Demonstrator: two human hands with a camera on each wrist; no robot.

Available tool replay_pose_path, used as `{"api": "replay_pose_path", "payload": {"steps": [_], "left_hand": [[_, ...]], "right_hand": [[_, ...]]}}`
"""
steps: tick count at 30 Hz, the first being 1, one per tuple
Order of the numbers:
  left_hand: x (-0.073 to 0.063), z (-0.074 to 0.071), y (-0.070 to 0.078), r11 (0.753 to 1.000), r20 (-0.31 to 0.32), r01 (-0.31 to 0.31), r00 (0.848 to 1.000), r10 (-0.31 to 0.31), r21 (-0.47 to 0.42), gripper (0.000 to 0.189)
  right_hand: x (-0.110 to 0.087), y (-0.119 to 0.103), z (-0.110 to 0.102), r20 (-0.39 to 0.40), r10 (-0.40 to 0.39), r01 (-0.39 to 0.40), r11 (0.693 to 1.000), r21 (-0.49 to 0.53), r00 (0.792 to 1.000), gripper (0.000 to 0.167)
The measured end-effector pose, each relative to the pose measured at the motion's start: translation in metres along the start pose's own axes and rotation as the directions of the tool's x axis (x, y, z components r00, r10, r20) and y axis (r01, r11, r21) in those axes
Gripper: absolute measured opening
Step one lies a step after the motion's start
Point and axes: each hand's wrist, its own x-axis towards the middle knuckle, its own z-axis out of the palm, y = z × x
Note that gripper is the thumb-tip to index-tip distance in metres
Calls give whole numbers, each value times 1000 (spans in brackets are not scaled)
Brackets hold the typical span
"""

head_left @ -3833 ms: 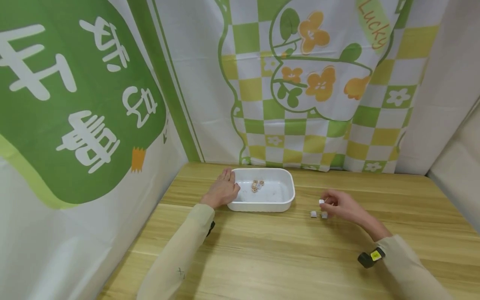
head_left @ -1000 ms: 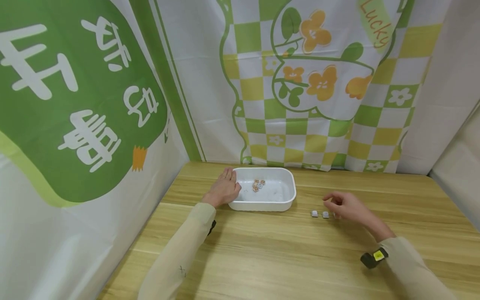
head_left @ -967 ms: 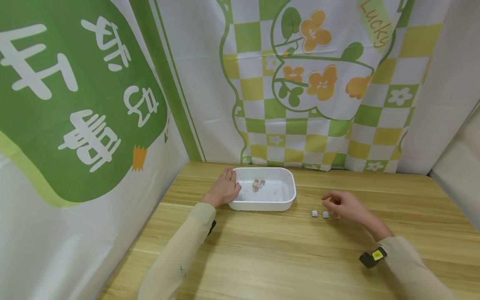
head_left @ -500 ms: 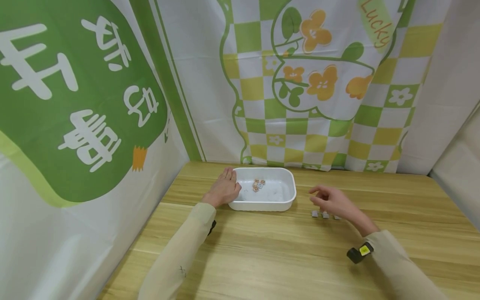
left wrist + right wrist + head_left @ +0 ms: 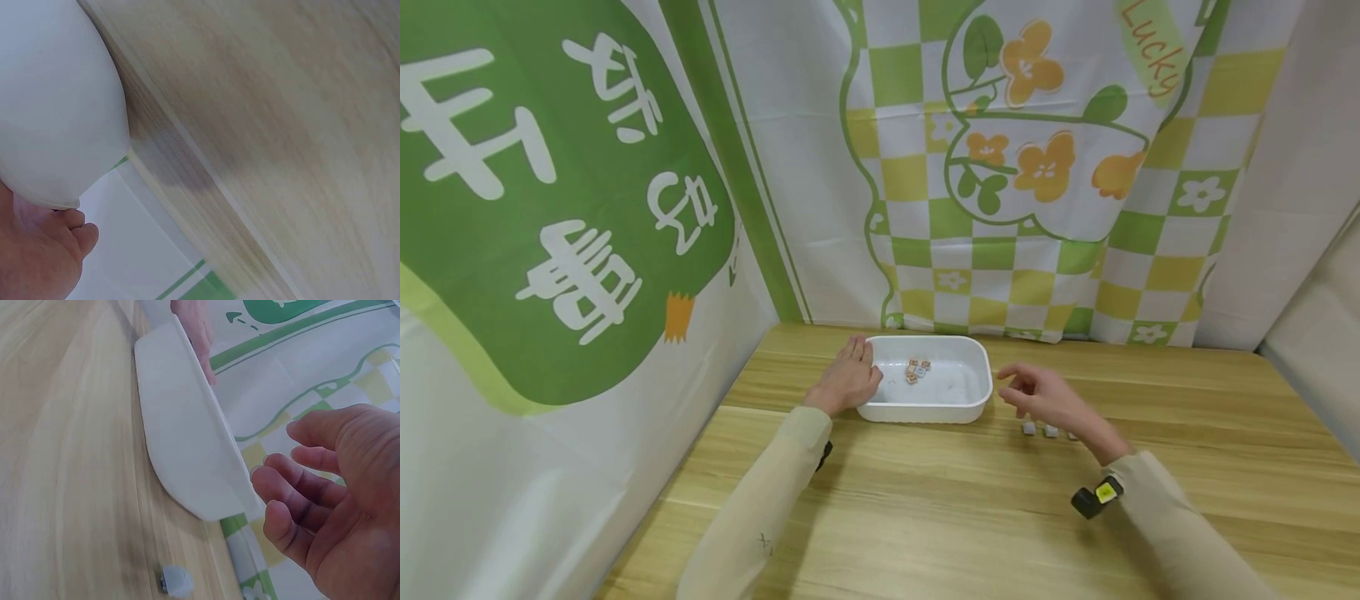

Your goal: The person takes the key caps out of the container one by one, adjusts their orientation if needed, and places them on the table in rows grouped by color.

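My left hand (image 5: 846, 383) grips the left end of a white rectangular basin (image 5: 925, 412), thumb over the rim. The left wrist view shows its fingers (image 5: 74, 219) right at the rim. Several small keycaps (image 5: 912, 377), mostly orange-edged and one white, lie in the basin. My right hand (image 5: 1043, 400) hovers just right of the basin with loosely curled fingers and nothing in them. Below it, three white keycaps stand in a row on the table: a left one (image 5: 1028, 428), a middle one (image 5: 1051, 432) and a right one (image 5: 1072, 437), partly hidden by the hand.
The wooden table (image 5: 917, 517) stretches forward of the basin and to both sides. A checked green, yellow and white curtain (image 5: 1000, 275) hangs along its back edge. Another cloth with green print (image 5: 647, 250) closes off the left side.
The right hand pinched a white keycap earlier; that keycap now stands at the right end of the row. The hand has since moved left, towards the basin. The left hand has stayed put.
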Motion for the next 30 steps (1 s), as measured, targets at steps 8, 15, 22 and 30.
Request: {"api": "replay_pose_path", "payload": {"steps": [8,15,22,30], "left_hand": [[1,-1,1,1000,1,-2,1000,2,2,66],[0,0,0,1000,2,-3,1000,3,1,66],[0,2,-1,1000,-2,-7,1000,7,8,67],[1,1,-1,1000,-18,-12,1000,13,17,67]], "right_hand": [[10,-8,7,-1,18,-18,1000,3,1000,36],[21,-11,17,25,11,-12,1000,21,1000,35],[33,-14,26,34,-17,15,999,44,999,33],[46,-20,39,29,-50,49,998,41,998,32]]}}
